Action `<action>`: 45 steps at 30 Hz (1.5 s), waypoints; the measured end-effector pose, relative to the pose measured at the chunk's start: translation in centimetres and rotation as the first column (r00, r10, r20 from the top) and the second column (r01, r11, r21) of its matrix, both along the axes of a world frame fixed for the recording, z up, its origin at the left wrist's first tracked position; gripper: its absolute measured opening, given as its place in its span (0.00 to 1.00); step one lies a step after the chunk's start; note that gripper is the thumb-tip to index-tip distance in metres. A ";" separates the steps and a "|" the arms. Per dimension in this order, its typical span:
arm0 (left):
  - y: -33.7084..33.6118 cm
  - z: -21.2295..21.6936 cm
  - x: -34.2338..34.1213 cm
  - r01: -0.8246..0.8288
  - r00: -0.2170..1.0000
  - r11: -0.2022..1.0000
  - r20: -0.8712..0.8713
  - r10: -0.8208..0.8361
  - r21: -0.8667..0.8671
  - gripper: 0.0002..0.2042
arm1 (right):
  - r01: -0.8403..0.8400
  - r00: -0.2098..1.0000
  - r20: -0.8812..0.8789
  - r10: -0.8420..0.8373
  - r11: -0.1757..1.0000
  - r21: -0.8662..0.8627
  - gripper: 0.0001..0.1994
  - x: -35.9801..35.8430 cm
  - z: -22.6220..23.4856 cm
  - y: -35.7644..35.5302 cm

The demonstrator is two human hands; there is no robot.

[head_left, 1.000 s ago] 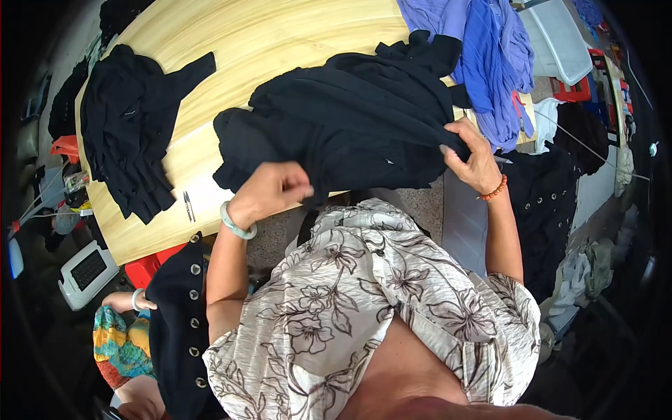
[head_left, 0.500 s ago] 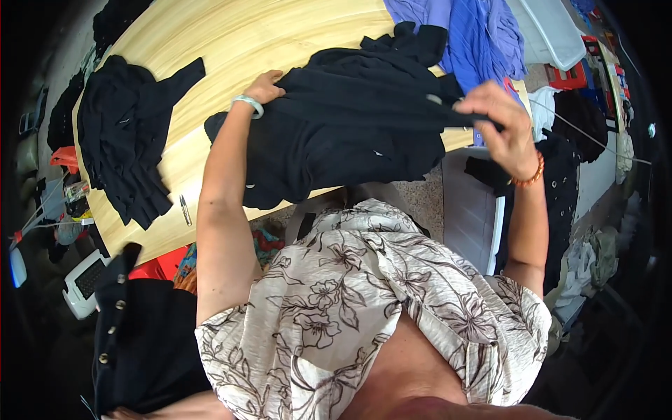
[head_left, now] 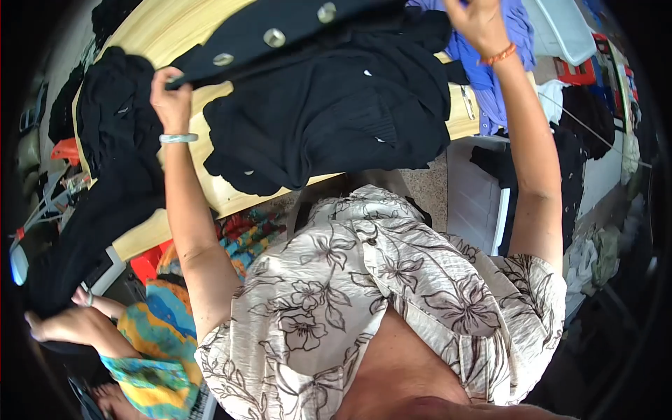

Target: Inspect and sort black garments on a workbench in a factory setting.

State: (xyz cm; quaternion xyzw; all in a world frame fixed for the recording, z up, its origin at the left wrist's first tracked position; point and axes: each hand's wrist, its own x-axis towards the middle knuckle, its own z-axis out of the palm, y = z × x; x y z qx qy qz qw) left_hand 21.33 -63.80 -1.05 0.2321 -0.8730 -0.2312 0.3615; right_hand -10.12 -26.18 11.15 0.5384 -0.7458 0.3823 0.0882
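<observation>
As I follow the work from my remote seat, the left hand (head_left: 170, 101) has its thumb and fingers closed on one end of a buttoned garment (head_left: 241, 31). That black piece stretches up and rightward above the table (head_left: 175, 26), big pale buttons facing me, and runs out of my view at the top. I can't make out whether the right hand (head_left: 481, 24) grips it, since its fingertips are cut off by the upper edge. Nearer me, a black top (head_left: 329, 115) lies spread on the table and reaches over the near edge. Just right of it is a small metal tool (head_left: 467, 103); purple clothes (head_left: 514, 42) lie behind the right wrist. At far left sits a black heap (head_left: 115, 101). Below that, a co-worker's hand (head_left: 59, 327) is at dark cloth (head_left: 91, 217).
</observation>
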 end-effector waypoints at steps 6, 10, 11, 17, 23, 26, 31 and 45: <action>5.4 -6.6 7.2 0.110 0.900 0.969 0.391 -0.192 0.221 0.22 | -0.029 0.977 -0.158 0.144 0.821 0.570 0.19 2.7 -9.5 4.0; 9.5 -4.3 10.3 0.048 0.945 0.965 0.301 -0.127 0.257 0.26 | -0.212 0.975 0.004 0.220 0.932 0.293 0.20 9.6 -7.9 3.2; 10.5 -3.5 11.0 0.124 0.919 0.979 0.352 -0.175 0.164 0.27 | -0.251 0.965 -0.003 0.264 0.919 0.303 0.22 11.5 -8.0 3.0; 12.4 -1.2 10.8 0.314 0.798 0.946 0.519 -0.306 0.074 0.24 | -0.262 0.960 0.004 0.279 0.896 0.358 0.25 14.8 -10.8 0.5; 10.2 -1.7 9.8 0.312 0.801 0.937 0.485 -0.350 0.160 0.18 | -0.355 0.915 0.306 0.264 0.886 0.299 0.20 13.6 -5.7 4.6; 9.0 -2.2 9.6 0.262 0.853 0.895 0.347 -0.389 0.360 0.12 | -0.346 0.848 0.494 0.191 0.906 0.243 0.12 11.6 -4.5 8.3; 11.0 4.0 8.7 0.131 0.878 0.333 0.047 -0.477 0.934 0.08 | 0.035 0.732 0.637 -0.243 0.946 0.321 0.13 7.5 0.2 15.9; 14.3 -0.9 5.9 0.130 0.942 0.280 -0.031 -0.333 0.951 0.11 | -0.272 0.851 0.494 0.180 0.955 0.120 0.22 17.7 -6.8 -4.2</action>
